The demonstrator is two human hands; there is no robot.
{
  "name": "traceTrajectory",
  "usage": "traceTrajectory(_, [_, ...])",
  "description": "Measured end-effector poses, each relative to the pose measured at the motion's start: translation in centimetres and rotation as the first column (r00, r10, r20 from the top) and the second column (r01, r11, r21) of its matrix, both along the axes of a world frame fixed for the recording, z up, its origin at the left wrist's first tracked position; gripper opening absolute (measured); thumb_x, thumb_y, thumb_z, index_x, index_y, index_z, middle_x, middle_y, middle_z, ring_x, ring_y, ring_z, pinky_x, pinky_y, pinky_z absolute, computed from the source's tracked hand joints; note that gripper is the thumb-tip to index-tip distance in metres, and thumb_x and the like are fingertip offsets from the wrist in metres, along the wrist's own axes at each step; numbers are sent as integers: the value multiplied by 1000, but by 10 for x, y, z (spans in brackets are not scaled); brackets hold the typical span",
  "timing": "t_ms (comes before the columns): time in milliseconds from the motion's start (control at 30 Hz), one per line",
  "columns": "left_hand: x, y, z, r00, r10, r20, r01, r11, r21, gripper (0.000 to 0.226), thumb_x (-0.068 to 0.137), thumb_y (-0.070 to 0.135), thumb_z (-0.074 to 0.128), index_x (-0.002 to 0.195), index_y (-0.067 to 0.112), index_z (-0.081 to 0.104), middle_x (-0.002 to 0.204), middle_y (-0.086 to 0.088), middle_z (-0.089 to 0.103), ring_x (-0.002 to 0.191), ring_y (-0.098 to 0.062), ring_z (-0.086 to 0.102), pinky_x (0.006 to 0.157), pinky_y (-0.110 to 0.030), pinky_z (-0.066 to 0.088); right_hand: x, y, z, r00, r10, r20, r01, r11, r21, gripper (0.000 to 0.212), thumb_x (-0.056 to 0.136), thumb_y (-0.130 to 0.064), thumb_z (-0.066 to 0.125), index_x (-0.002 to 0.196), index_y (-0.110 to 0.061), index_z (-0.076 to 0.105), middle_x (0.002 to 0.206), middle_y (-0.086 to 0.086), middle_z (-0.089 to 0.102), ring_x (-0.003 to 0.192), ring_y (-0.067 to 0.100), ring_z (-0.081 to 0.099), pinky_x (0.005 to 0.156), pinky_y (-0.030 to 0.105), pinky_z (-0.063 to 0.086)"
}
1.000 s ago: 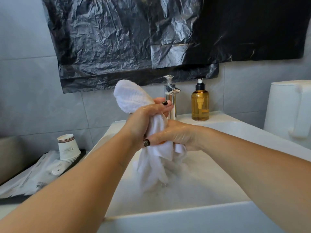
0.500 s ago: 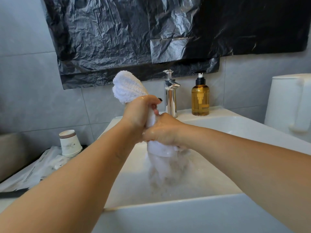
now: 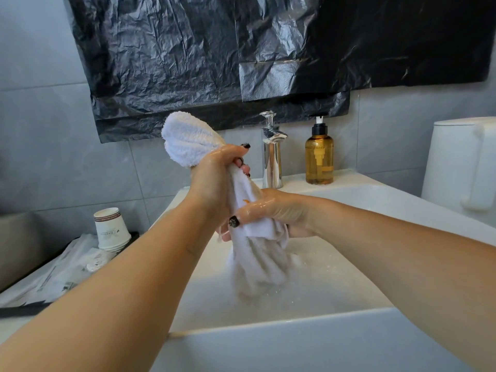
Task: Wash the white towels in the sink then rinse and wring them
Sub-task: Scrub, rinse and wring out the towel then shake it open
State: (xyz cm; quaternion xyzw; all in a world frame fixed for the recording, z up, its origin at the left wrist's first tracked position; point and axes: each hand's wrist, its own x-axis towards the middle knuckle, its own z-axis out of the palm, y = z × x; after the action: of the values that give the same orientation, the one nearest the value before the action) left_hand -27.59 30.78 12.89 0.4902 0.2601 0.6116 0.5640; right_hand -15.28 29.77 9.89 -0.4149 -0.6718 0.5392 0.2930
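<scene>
White towel (image 3: 188, 138) gripped; lower end blurred, perhaps dripping.

Two bare forearms without sleeves; wet left hand (image 3: 214, 178) and right hand (image 3: 271, 210), fingernails painted dark.

Both forearms extended forward, left hand (image 3: 214, 178) raised, fingers curled in grip, right hand (image 3: 271, 210) lower, clenched, both wet

A white towel (image 3: 188, 139) hangs upright over the sink (image 3: 295, 345), twisted into a rope. Its fluffy top end bulges up and left, the middle is squeezed narrow, and its wet, blurred tail dangles into the foamy basin.
</scene>
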Motion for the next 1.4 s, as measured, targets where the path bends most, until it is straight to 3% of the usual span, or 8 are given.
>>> traceTrajectory(133, [2,-1,-2,1000,-1,21,1,1000,-2,35,87,6,56,57,17,40,55,1,39,46,-10,41,51,-23,36,-4,-1,1,995,-43,95,39,999,36,66,63,-22,82,123,-6,61,121,18,66,115,31,63,105,48,46])
traceTrajectory(333, [-1,-4,3,994,45,104,-43,999,-18,38,84,3,56,52,17,43,48,3,42,43,-8,44,47,-20,40,-22,-9,7,960,-264,88,234,936,262,28,52,-19,69,78,-12,59,69,2,57,67,21,59,66,32,48])
traceTrajectory(533, [-2,-7,6,992,44,115,-43,999,-11,38,84,8,57,51,18,42,48,2,42,43,-10,41,47,-22,39,-21,-9,0,977,-210,-37,212,944,254,12,74,-6,72,82,-13,68,74,3,66,74,20,65,77,36,54])
traceTrajectory(667, [-8,-7,11,988,57,142,-54,998,-19,43,85,12,56,45,19,41,46,2,44,43,-11,39,50,-24,37,-13,-7,-1,988,-63,-140,77,992,101,41,75,-14,79,112,-8,66,110,16,71,105,33,68,100,49,49])
traceTrajectory(800, [-10,-7,12,982,11,188,-5,1000,-30,44,85,13,54,45,21,39,46,3,42,44,-11,37,52,-24,33,-8,-11,0,991,59,-116,-56,998,23,33,79,-13,76,110,-9,64,106,18,72,104,34,68,95,44,54])
traceTrajectory(1167, [-8,0,3,976,45,211,-38,999,-37,38,85,6,54,52,18,40,52,2,40,46,-9,43,55,-23,38,-20,-6,-5,953,-303,27,280,909,309,29,57,-14,71,85,-9,64,73,3,58,70,20,58,70,38,51])
traceTrajectory(1300, [-12,9,3,992,125,-16,-126,985,-114,15,87,25,64,81,12,58,71,-1,60,67,-13,61,63,-27,47,-12,-3,5,915,-399,66,338,845,415,28,67,-7,75,90,4,63,74,3,55,69,19,52,64,32,42])
traceTrajectory(1400, [-13,11,1,945,11,-326,-84,974,-208,62,72,60,72,116,18,61,113,-2,68,105,-18,63,83,-34,48,12,3,15,862,-505,52,421,768,483,29,67,-6,76,87,9,61,74,5,55,68,18,48,62,30,36])
